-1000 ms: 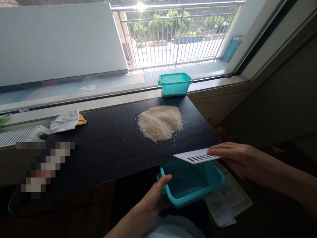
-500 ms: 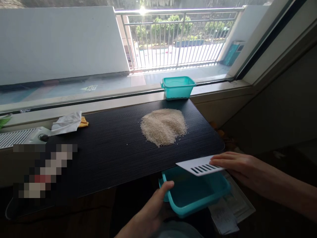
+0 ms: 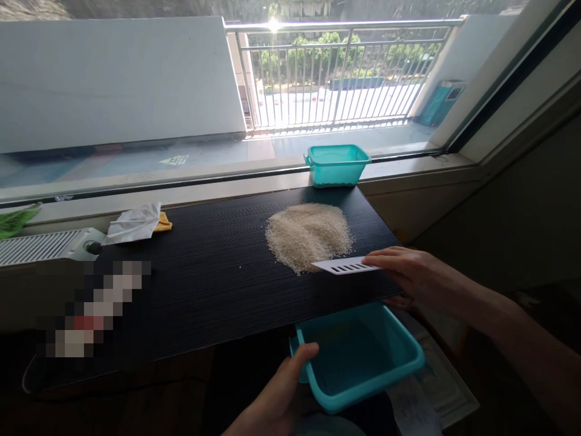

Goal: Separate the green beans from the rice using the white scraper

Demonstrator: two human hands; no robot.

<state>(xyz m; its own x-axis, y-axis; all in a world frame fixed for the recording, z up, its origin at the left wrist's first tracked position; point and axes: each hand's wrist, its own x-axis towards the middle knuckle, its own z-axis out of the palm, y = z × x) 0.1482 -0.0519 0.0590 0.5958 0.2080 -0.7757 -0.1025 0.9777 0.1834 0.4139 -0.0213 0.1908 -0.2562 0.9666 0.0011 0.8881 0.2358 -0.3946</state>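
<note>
My left hand [image 3: 285, 378] grips the left side of a teal plastic basin [image 3: 327, 399], its thumb over the rim. The basin is held just below the table's front edge, its mouth facing up and its inside in shadow. My right hand [image 3: 408, 269] is closed on a white slotted plastic scraper [image 3: 333, 266], held nearly flat above the table. The scraper's left tip is at the near edge of a heap of rice [image 3: 308, 233] on the dark table; I cannot tell whether it touches the grains. The right fingertips are partly hidden.
A second teal basin [image 3: 340, 172] stands at the table's far edge by the window. On the left lie a white sheet [image 3: 136, 224] and a yellow cloth [image 3: 163, 221]. A blurred-out patch covers something at the table's left [image 3: 158, 315]. Papers [image 3: 454, 387] lie below on the right.
My right hand has carried the scraper up and away from above the held basin to the rice's near edge. The left hand still holds the basin. The whole view has shifted slightly.
</note>
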